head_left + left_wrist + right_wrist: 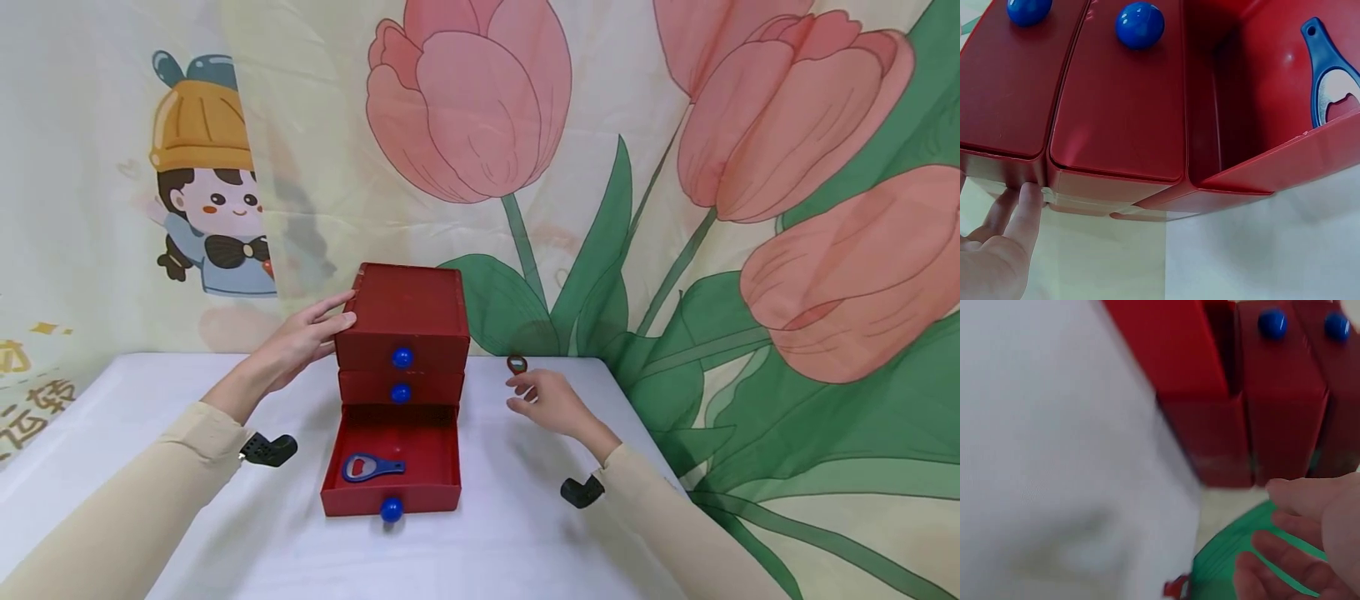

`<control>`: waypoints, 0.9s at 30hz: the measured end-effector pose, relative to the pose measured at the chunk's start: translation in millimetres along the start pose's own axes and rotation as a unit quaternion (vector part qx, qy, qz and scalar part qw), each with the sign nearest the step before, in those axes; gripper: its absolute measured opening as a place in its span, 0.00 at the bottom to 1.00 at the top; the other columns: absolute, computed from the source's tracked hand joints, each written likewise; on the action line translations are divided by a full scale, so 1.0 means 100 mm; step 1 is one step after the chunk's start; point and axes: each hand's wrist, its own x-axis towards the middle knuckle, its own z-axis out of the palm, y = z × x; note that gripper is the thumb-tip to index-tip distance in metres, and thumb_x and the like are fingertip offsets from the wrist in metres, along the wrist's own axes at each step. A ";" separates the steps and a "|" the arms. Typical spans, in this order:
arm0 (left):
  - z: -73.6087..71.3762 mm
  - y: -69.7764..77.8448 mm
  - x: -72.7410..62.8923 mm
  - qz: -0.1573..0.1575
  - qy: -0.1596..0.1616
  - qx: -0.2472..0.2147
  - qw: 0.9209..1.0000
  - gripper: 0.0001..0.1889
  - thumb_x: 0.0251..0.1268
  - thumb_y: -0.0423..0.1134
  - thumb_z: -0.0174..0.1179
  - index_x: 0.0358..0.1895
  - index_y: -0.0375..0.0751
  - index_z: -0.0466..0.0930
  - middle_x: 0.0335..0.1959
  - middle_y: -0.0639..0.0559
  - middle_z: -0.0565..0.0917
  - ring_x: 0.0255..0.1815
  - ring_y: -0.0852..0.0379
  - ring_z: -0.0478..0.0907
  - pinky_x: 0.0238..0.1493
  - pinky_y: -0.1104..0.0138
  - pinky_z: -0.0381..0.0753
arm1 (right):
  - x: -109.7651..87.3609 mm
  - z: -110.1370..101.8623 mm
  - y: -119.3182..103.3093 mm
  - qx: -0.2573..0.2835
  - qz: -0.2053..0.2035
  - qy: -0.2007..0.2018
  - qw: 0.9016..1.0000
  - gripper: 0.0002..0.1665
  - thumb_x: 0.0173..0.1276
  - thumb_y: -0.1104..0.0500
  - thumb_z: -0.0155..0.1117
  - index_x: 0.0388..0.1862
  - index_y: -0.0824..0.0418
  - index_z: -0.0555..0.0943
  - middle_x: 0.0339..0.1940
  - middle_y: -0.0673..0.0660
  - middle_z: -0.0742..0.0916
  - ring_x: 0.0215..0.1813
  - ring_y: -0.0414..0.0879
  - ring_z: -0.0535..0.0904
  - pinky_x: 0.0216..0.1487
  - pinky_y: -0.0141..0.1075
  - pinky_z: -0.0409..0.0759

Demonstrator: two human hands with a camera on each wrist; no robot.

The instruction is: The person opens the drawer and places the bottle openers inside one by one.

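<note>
A red three-drawer cabinet stands on the table with its bottom drawer pulled out. Inside that drawer lies a blue bottle opener with a metal insert. My left hand rests on the cabinet's upper left side, its fingertips against the wall in the left wrist view. To the cabinet's right, my right hand hovers with loosely bent fingers and nothing in them. Just beyond its fingertips is a small red bottle opener near the table's back edge, its lower part hidden by the hand.
Blue round knobs stick out from the drawer fronts. The table has a white cover. Behind it hangs a cloth backdrop printed with tulips and a cartoon figure. Black wrist cameras sit at both sleeves.
</note>
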 end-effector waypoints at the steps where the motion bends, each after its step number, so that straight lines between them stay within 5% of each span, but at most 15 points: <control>1: 0.01 0.00 0.00 0.001 0.000 0.000 1.000 0.42 0.83 0.55 0.55 0.89 0.59 0.43 0.88 0.41 0.49 0.85 0.34 0.56 0.81 0.39 0.59 | 0.01 0.01 0.06 0.001 0.013 0.007 1.000 0.17 0.72 0.59 0.74 0.57 0.63 0.88 0.49 0.60 0.90 0.46 0.50 0.86 0.48 0.41 0.87; 12: 0.01 0.01 0.00 -0.001 0.002 0.001 1.000 0.42 0.83 0.56 0.55 0.89 0.59 0.43 0.89 0.41 0.48 0.85 0.34 0.55 0.81 0.38 0.58 | 0.27 0.21 0.64 0.019 0.117 0.066 0.991 0.28 0.73 0.57 0.72 0.67 0.69 0.82 0.57 0.67 0.87 0.53 0.60 0.84 0.58 0.53 0.85; 27: 0.02 0.01 0.01 -0.004 0.003 0.000 1.000 0.42 0.82 0.56 0.55 0.89 0.59 0.43 0.88 0.41 0.49 0.85 0.35 0.56 0.81 0.38 0.58 | 0.59 0.51 0.95 0.088 0.215 0.090 0.968 0.36 0.75 0.56 0.71 0.76 0.69 0.73 0.69 0.69 0.78 0.71 0.64 0.75 0.72 0.57 0.76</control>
